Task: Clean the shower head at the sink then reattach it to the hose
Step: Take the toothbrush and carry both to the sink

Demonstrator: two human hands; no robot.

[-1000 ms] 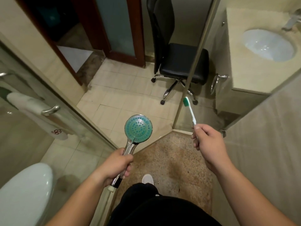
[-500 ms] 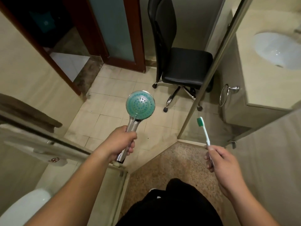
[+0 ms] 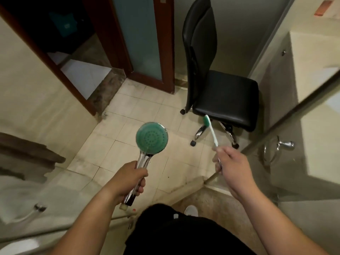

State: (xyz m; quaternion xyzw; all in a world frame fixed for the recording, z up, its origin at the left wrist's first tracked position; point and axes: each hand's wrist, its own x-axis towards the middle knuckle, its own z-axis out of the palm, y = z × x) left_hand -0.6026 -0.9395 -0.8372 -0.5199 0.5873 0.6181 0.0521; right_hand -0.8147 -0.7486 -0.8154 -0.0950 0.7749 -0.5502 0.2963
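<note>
Chrome handle clamped in the left hand (image 3: 128, 176), fingers wrapped around the lower half; threaded end sticks out below the fist, no hose on it. Shower head (image 3: 152, 138) long axis runs near vertical in frame, tilted slightly right, round green spray face at the far end, facing up toward the camera. Right hand (image 3: 230, 163) pinches a toothbrush (image 3: 211, 130) by the lower handle; its long axis leans up and left, green bristle head at the far tip, level with the shower head's rim but well apart from it. Both items held in the air over the beige tiled floor (image 3: 128, 115), in front of the person's dark-clothed legs. Black office chair (image 3: 220, 92) stands beyond the toothbrush. Counter (image 3: 316, 100) edge at right, behind a glass panel, with a chrome towel ring (image 3: 274, 148) below it. Wood-framed door (image 3: 143, 39) at top centre.
</note>
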